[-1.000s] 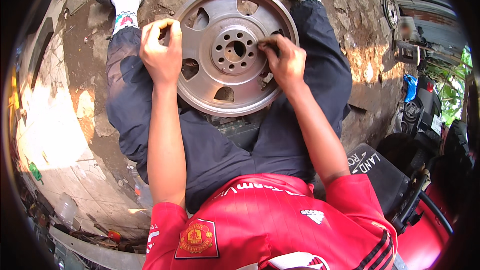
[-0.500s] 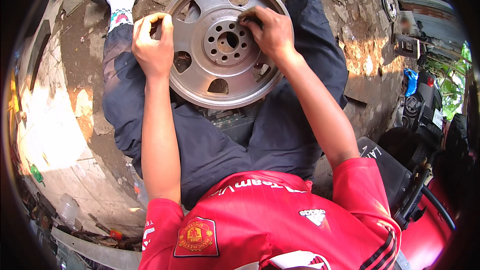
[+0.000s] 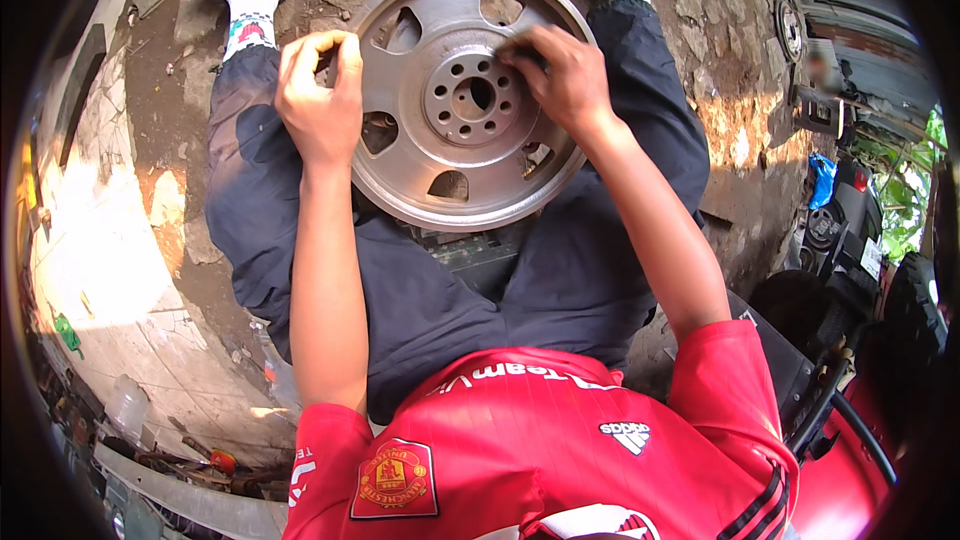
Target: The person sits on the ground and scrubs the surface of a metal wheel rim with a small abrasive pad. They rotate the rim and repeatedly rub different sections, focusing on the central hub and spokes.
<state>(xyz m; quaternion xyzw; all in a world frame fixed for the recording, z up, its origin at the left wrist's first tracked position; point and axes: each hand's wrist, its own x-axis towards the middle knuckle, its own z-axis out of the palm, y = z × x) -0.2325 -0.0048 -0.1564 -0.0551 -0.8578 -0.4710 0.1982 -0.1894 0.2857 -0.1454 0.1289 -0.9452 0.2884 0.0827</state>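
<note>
A large grey metal wheel (image 3: 400, 90) lies between my legs, tilted toward me. Several window-like openings surround its hub, which has a ring of bolt holes and a round centre hole. At the wheel's left edge, my left hand (image 3: 322, 100) is closed on the rim, its fingers curled and thumb raised. My right hand (image 3: 562, 80) rests over the upper right of the wheel face. Its fingers are pinched together beside the hub; what they hold is too dark and hidden to make out.
My legs (image 3: 270, 170) flank the wheel on stone and dirt ground. A dark block (image 3: 480, 252) shows beneath its near edge. On the right are a red-and-black vehicle (image 3: 855, 440), a blue bag (image 3: 822, 180) and another wheel (image 3: 791, 32). A clear plastic bottle (image 3: 128, 405) lies at lower left.
The wheel and both hands appear slightly farther right and lower, partly from a shift of the view. My right fingertips stay beside the hub, and the wheel shows no clear turning.
</note>
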